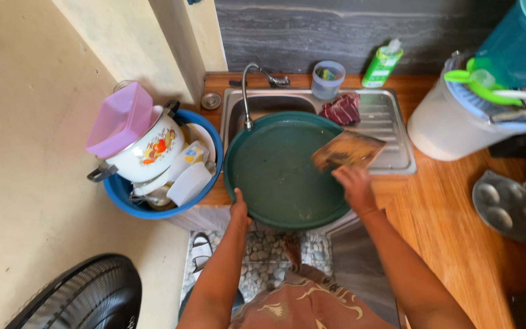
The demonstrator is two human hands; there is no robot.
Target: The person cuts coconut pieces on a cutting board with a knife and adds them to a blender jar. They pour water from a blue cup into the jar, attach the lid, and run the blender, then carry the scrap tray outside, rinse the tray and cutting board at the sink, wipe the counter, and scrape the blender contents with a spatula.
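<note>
So the big round green basin is sitting over the steel sink, pretty much covering the bowl, with its near rim hanging out past the front edge toward the person. The left hand is gripping that near rim at the lower left, fingers wrapped over the edge, so it's closed on the basin. The right hand is reaching in from the lower right and is pinching a flat brownish board-looking thing by its near end.

The bit that matters: the board is lying across the right side of the basin, its long axis running roughly left to right with a slight tilt, far end pointing out over the sink's drainboard. It's straight ahead of the right hand, and the left hand is well apart from it, on the opposite side of the basin.

Around it: the tap is arching over the basin's far edge, and a blue tub stacked with a flowered white pot and a pink container is just beside the basin on the left. The wooden surface is running off to the right.
</note>
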